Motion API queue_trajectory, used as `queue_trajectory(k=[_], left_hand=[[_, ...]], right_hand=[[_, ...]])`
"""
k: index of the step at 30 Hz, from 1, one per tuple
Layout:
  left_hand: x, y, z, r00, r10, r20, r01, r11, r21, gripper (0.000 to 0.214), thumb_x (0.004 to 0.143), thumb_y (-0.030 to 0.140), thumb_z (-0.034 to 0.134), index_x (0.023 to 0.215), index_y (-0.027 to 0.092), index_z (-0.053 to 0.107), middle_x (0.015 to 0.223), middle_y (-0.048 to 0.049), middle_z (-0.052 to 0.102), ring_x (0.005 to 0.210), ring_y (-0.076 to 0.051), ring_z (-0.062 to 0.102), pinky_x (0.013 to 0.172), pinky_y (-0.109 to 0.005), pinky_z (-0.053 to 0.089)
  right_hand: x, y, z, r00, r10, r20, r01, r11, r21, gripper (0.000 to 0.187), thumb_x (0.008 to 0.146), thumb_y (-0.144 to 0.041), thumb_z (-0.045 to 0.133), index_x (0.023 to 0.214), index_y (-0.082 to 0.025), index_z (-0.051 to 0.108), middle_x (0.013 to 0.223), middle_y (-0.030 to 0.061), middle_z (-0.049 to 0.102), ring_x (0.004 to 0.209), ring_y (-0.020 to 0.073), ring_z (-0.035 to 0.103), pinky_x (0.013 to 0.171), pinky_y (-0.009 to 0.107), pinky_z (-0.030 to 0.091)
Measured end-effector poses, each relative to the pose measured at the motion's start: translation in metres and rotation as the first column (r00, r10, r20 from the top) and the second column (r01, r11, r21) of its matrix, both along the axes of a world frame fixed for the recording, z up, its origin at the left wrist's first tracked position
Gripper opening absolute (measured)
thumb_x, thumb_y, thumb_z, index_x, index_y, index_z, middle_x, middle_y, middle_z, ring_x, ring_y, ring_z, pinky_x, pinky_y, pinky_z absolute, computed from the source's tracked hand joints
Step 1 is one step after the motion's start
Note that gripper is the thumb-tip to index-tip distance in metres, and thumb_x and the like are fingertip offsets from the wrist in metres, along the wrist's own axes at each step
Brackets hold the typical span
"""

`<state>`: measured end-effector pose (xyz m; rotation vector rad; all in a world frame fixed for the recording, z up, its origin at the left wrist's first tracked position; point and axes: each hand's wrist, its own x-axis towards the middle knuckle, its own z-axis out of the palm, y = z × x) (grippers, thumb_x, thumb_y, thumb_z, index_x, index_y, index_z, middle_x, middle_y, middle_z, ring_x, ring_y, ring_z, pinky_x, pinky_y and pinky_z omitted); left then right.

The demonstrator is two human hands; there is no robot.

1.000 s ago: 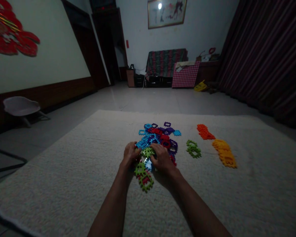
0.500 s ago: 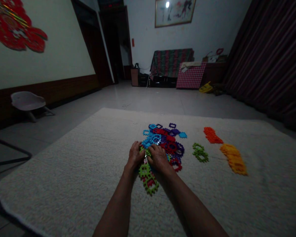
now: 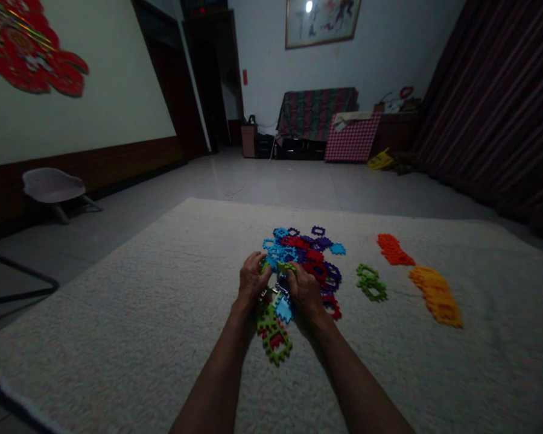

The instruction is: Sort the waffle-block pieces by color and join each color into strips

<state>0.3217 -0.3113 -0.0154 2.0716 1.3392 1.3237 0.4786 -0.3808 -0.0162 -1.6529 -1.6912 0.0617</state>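
A mixed pile of toothed plastic building pieces lies in front of me, with blue pieces, red pieces and purple pieces. At its near left side my left hand is closed on a green piece, mostly hidden by the fingers. My right hand pinches another green toothed piece between thumb and fingers. Below and between the hands lie a light blue piece and a green frame-shaped piece with red under it.
To the right, apart from the pile, are green pieces, an orange row and a yellow row. Everything rests on a pale fleecy mat. A small chair stands at the left.
My hands have moved apart, each with a green piece. A light blue piece now shows between them. The view has shifted slightly left.
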Motion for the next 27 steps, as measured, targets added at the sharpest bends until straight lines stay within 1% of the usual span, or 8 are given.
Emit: queue_trajectory(k=[4,8,10,13,15,19,22,27], left_hand=[[0.003,-0.006,0.012,0.998,0.014,0.055,-0.017,0.999,0.043,0.031,0.082,0.021,0.063,0.113,0.019,0.067,0.126,-0.0112,0.067,0.121,-0.023,0.06,0.109,-0.042,0.046],[0.011,-0.014,0.022,0.987,-0.063,0.148,0.06,0.998,0.023,0.032,0.085,0.025,0.061,0.116,0.018,0.066,0.125,-0.0102,0.067,0.12,-0.022,0.061,0.108,-0.038,0.047],[0.017,-0.018,0.021,0.976,-0.126,0.178,0.134,0.99,-0.035,0.034,0.086,0.026,0.06,0.118,0.018,0.065,0.124,-0.0094,0.068,0.117,-0.021,0.063,0.105,-0.036,0.049],[0.025,-0.022,0.014,0.964,-0.198,0.176,0.22,0.969,-0.113,0.035,0.086,0.025,0.059,0.119,0.019,0.066,0.124,-0.0089,0.069,0.116,-0.021,0.063,0.104,-0.037,0.049],[0.028,-0.023,0.01,0.962,-0.215,0.169,0.239,0.962,-0.135,0.035,0.086,0.024,0.059,0.119,0.02,0.067,0.125,-0.009,0.068,0.117,-0.022,0.063,0.105,-0.039,0.049],[0.027,-0.024,0.012,0.968,-0.19,0.161,0.211,0.969,-0.125,0.038,0.085,0.026,0.061,0.122,0.021,0.065,0.127,-0.0091,0.067,0.119,-0.023,0.062,0.106,-0.041,0.048],[0.024,-0.024,0.017,0.974,-0.179,0.14,0.188,0.981,-0.053,0.044,0.083,0.029,0.066,0.126,0.021,0.063,0.13,-0.0101,0.065,0.123,-0.024,0.059,0.109,-0.042,0.046],[0.027,-0.027,0.017,0.962,-0.271,0.037,0.271,0.963,0.001,0.055,0.08,0.03,0.07,0.133,0.023,0.058,0.135,-0.0094,0.062,0.13,-0.026,0.054,0.111,-0.044,0.044]], right_hand=[[-0.001,-0.001,0.004,0.995,-0.047,-0.086,0.054,0.995,0.083,0.037,0.096,-0.03,0.037,0.116,-0.015,0.065,0.105,0.0142,0.073,0.088,0.0246,0.068,0.083,0.036,0.046],[-0.005,0.0,0.007,0.938,-0.01,-0.347,0.05,0.993,0.107,0.039,0.093,-0.037,0.038,0.116,-0.017,0.063,0.105,0.0125,0.073,0.092,0.0254,0.067,0.084,0.037,0.049],[-0.006,0.001,0.007,0.856,0.03,-0.517,0.009,0.997,0.073,0.039,0.091,-0.042,0.042,0.115,-0.018,0.062,0.102,0.0109,0.073,0.091,0.025,0.067,0.082,0.037,0.05],[-0.008,0.003,0.008,0.647,0.061,-0.76,-0.06,0.998,0.028,0.04,0.086,-0.045,0.048,0.112,-0.019,0.061,0.104,0.0096,0.072,0.092,0.024,0.066,0.082,0.037,0.052],[-0.008,0.003,0.009,0.524,0.06,-0.85,-0.091,0.996,0.014,0.041,0.08,-0.044,0.056,0.113,-0.019,0.06,0.105,0.0083,0.071,0.093,0.0228,0.065,0.084,0.036,0.052],[-0.01,0.002,0.014,0.399,0.05,-0.916,-0.118,0.993,0.003,0.042,0.073,-0.04,0.066,0.109,-0.02,0.061,0.101,0.0052,0.071,0.091,0.0216,0.065,0.083,0.035,0.053],[-0.011,0.002,0.017,0.293,0.032,-0.956,-0.137,0.991,-0.009,0.037,0.072,-0.041,0.066,0.104,-0.021,0.061,0.095,0.0037,0.07,0.085,0.0213,0.065,0.074,0.034,0.054],[-0.01,0.004,0.02,0.132,0.076,-0.988,-0.271,0.962,0.037,0.034,0.075,-0.05,0.061,0.093,-0.023,0.058,0.083,0.0016,0.067,0.075,0.0189,0.063,0.061,0.029,0.052]])
